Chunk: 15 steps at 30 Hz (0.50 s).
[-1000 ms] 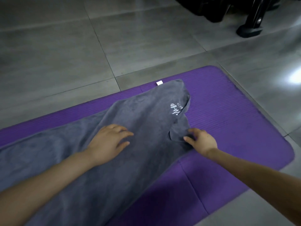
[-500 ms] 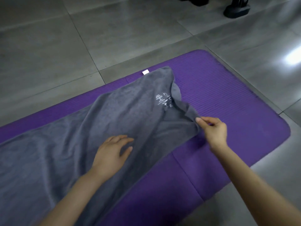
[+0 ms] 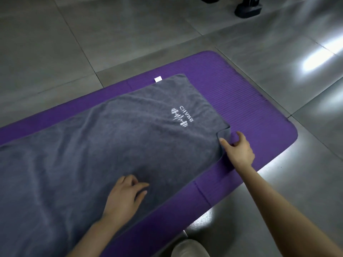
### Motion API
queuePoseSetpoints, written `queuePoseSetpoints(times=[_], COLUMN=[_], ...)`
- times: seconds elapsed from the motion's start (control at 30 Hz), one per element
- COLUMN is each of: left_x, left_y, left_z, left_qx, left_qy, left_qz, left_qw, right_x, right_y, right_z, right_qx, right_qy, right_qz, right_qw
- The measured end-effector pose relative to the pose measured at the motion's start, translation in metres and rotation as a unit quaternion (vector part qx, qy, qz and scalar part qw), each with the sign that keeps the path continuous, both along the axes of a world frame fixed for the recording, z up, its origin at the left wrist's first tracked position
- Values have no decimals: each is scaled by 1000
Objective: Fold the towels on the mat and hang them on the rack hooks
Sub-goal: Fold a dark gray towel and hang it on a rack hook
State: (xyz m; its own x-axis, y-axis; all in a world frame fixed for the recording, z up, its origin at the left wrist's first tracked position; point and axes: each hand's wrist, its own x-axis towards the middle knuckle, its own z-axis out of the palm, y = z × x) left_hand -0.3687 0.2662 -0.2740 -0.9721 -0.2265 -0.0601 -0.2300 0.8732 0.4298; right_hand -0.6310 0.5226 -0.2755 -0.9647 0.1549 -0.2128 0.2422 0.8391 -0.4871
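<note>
A grey terry towel point(image 3: 111, 145) with white lettering is spread on a purple ribbed foam mat point(image 3: 250, 108). At lower centre the left grip point(image 3: 124, 197) is rested on it; its tucked corner, centre right, is touched by the thumb of the right grip point(image 3: 238, 151).

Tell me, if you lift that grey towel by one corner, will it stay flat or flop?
Probably flop: the grey towel lies in soft wrinkles, and its corner curls under beside the right hand. It looks thick, so likely a bit heavy for cloth. Pushed, it would probably bunch up rather than slide on the ribbed purple mat.
</note>
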Motion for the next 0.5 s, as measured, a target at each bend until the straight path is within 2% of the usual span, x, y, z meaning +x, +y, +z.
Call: queuePoseSetpoints(times=[0.07, 0.17, 0.27, 0.37, 0.43, 0.5], left_x=[12, 21, 22, 22, 22, 22], left_y=[4, 10, 11, 10, 9, 8], left_z=[-6, -12, -11, -13, -15, -16], left_qx=[16, 21, 16, 14, 11, 2], left_qy=[-6, -28, -25, -26, -25, -24], left_qz=[6, -11, -28, -34, -40, -47], left_qw=[1000, 999, 999, 999, 999, 999], right_x=[-2, -8, -13, -9, -6, -5], right_y=[-7, -7, 7, 23, 26, 27], right_z=[-1, -4, -1, 8, 12, 7], right_qx=[64, 87, 87, 157, 182, 190], right_qy=[16, 15, 22, 26, 96, 163], right_qz=[44, 94, 48, 16, 109, 279], right_qw=[997, 992, 995, 987, 972, 927])
